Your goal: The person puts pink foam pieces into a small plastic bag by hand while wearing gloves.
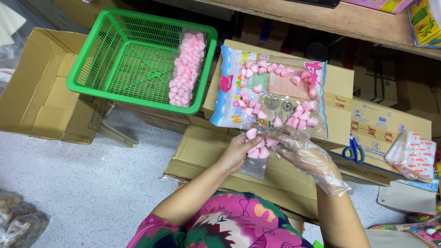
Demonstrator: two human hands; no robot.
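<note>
Right now, the left hand [236, 151] is bare, and its fingers are curled around the top of a small clear plastic bag [255, 160] with pink heart-shaped marshmallows [257, 149] inside. The right hand [298, 149] wears a thin see-through plastic glove. Its fingers are bent and pinch the other side of the small bag's mouth, just across from the left fingers. The rest of the bag hangs down below both sets of fingers.

Just past the fingertips lies a big open candy bag with blue edges [271, 94], and more pink hearts are spread inside it. It rests on a brown cardboard box [337, 82]. Farther away from the left fingers sits a green plastic basket [133, 55], with one long filled packet of pink hearts [186, 69] leaning on its side wall. Out past the right fingers lie blue-handled scissors [353, 151] on another box.
</note>
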